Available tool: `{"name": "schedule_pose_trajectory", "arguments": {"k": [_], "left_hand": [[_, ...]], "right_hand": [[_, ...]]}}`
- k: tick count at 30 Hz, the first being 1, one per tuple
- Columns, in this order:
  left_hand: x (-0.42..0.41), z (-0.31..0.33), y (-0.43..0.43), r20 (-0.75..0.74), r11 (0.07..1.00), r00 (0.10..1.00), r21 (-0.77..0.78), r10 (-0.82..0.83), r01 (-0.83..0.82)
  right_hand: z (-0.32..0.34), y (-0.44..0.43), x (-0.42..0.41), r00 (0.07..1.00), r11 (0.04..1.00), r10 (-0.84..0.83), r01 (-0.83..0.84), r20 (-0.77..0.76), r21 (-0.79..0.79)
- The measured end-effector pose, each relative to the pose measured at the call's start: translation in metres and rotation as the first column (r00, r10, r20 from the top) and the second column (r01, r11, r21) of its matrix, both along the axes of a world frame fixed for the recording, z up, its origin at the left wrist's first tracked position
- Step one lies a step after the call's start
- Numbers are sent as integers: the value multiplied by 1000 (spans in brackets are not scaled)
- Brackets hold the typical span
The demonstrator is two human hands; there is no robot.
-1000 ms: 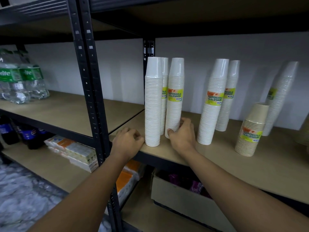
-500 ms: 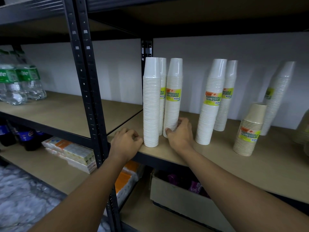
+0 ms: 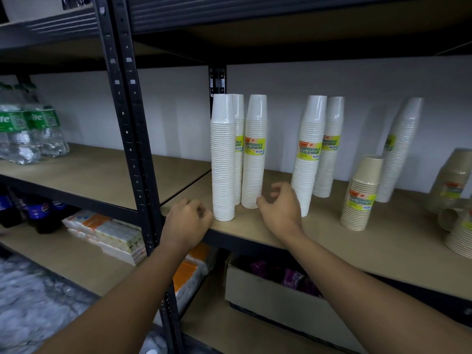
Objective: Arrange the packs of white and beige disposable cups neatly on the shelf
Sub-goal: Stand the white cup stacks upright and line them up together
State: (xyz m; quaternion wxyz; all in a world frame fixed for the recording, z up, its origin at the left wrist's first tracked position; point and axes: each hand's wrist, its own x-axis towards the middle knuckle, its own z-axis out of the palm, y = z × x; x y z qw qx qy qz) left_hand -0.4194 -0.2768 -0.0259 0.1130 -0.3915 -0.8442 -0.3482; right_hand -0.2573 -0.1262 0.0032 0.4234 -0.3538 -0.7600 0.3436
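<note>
The right hand (image 3: 279,209) hovers just beside the foot of the labelled white pack (image 3: 254,152), fingers loosely curled and open, gripping nothing; half a second ago it was pressed against that pack's base, and it has since let go and drawn slightly right. The left hand (image 3: 187,222) rests on the front edge of the shelf (image 3: 332,241) in a loose fist, empty, just left of the front white pack (image 3: 223,159), as it was before.

Three white packs stand close together at the shelf's left end, long axes vertical, cup bottoms pointing up; the third pack (image 3: 239,139) is half hidden behind the other two. Right of the hand, two more white packs (image 3: 310,154) stand one behind the other, leaning slightly left at the base. A short beige pack (image 3: 361,195) stands near the shelf front, tilted a little right, and a tall white pack (image 3: 402,149) leans against the wall behind it. More beige packs (image 3: 457,190) sit at the far right edge, partly cut off. None of the packs has visibly shifted.
</note>
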Motion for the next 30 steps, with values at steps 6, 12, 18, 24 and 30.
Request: {"name": "schedule_pose_trajectory", "arguments": {"k": [6, 12, 18, 24, 30], "left_hand": [[62, 15, 3, -178, 991, 984, 128, -10, 33], [117, 18, 42, -162, 978, 973, 102, -164, 182], [123, 8, 70, -79, 981, 978, -32, -192, 190], [117, 0, 76, -77, 985, 982, -50, -171, 168], [118, 1, 76, -58, 982, 981, -48, -185, 182]], "right_hand": [[5, 7, 45, 988, 993, -112, 115, -103, 23], [12, 24, 67, 979, 979, -190, 195, -73, 63], [8, 45, 68, 991, 993, -109, 112, 76, -38], [3, 60, 60, 999, 999, 18, -17, 38, -48], [2, 63, 55, 1000, 1000, 0, 0, 26, -10]]}}
